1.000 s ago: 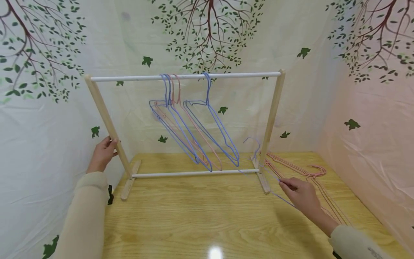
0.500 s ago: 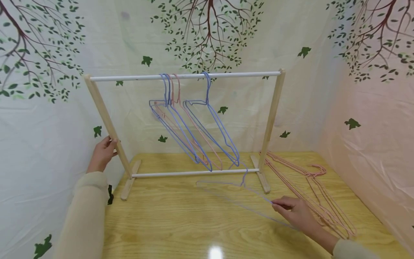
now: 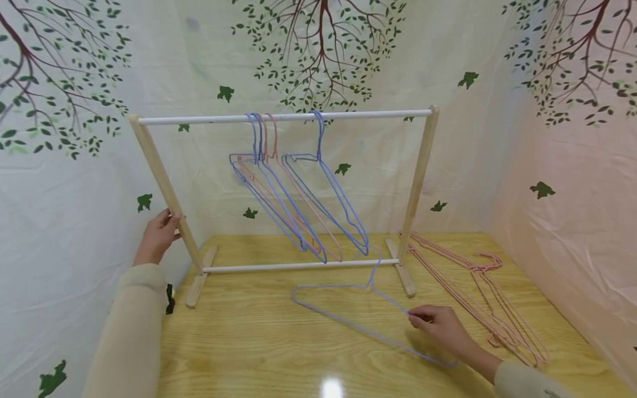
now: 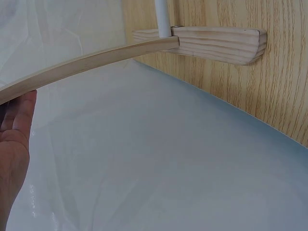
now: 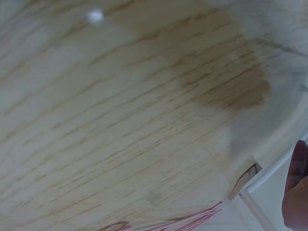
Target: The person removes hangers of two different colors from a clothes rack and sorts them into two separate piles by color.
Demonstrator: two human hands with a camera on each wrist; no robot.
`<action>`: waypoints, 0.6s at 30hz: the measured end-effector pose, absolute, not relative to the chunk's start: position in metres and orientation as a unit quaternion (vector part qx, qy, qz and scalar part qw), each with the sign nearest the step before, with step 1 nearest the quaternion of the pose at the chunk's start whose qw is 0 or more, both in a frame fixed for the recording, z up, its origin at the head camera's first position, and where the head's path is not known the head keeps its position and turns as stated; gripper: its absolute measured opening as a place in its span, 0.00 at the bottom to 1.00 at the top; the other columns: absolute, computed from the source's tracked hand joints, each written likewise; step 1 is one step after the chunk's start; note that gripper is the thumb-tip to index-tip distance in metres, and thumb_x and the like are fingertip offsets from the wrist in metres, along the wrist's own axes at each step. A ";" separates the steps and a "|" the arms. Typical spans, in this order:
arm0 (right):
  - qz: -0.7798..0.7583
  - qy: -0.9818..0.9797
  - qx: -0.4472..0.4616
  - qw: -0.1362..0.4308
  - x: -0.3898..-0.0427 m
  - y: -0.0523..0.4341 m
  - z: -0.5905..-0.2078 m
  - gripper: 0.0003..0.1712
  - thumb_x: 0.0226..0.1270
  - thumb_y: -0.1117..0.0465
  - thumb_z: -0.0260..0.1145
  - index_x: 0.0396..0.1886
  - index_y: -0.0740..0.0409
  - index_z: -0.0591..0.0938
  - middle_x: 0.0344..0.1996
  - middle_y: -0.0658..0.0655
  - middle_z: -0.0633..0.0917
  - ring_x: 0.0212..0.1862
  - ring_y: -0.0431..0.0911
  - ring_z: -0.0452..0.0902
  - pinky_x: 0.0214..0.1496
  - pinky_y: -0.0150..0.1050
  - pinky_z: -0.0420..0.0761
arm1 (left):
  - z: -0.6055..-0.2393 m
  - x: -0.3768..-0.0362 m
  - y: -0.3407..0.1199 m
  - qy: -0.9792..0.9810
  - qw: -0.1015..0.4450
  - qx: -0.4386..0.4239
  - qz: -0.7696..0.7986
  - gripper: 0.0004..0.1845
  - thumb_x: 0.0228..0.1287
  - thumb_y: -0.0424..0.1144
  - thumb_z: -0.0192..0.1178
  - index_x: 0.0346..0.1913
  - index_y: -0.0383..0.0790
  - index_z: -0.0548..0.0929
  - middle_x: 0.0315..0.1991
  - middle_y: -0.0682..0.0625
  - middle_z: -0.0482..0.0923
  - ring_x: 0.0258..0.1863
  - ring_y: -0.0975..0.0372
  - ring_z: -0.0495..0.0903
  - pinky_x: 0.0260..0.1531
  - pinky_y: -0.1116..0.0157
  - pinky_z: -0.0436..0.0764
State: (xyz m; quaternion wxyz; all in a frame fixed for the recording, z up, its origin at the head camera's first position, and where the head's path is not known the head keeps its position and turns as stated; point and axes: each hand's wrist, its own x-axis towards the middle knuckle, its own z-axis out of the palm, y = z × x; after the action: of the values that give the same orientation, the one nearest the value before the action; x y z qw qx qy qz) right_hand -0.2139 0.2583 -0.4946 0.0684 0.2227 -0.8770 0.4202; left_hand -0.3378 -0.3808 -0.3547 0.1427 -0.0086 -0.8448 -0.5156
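Note:
A wooden rack with white bars [image 3: 373, 115] stands on the table. My left hand [image 3: 160, 232] grips its left post [image 3: 161, 168] partway up; the left wrist view shows the fingertips [image 4: 28, 98] against that post's edge. My right hand [image 3: 443, 326] pinches a light blue wire hanger [image 3: 328, 286] by its right shoulder, low over the table in front of the rack. Its hook reaches up past the lower bar. From the top bar hang several blue hangers [image 3: 320, 138] and pink hangers [image 3: 275, 138]. The right wrist view catches the right hand [image 5: 297, 197] only at its edge.
Several pink hangers [image 3: 480, 269] lie stacked on the table right of the rack, near my right forearm. The rack's right foot [image 3: 405, 281] is close to the held hanger. A leaf-printed sheet [image 3: 557, 143] encloses the back and sides of the table [image 3: 259, 337].
My right hand has moved the light blue hanger leftward and toward me, from beside the right post to in front of the lower bar. The left hand stays on the post.

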 end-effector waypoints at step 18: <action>0.279 -0.936 0.181 0.111 -0.226 0.252 -0.503 0.10 0.64 0.62 0.72 0.42 0.61 0.88 0.39 0.53 0.88 0.40 0.50 0.85 0.42 0.47 0.86 | -0.356 -0.342 -0.381 -0.837 0.129 -0.001 -0.532 0.29 0.82 0.45 0.36 0.77 0.31 0.53 0.64 0.28 0.65 0.59 0.51 0.70 0.62 0.44 0.70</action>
State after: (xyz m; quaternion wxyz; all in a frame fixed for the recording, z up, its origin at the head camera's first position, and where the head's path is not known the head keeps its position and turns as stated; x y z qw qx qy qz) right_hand -0.2256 0.2521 -0.5033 0.1108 0.1810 -0.9365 0.2792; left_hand -0.3415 -0.3810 -0.3561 0.1294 -0.0012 -0.8370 -0.5316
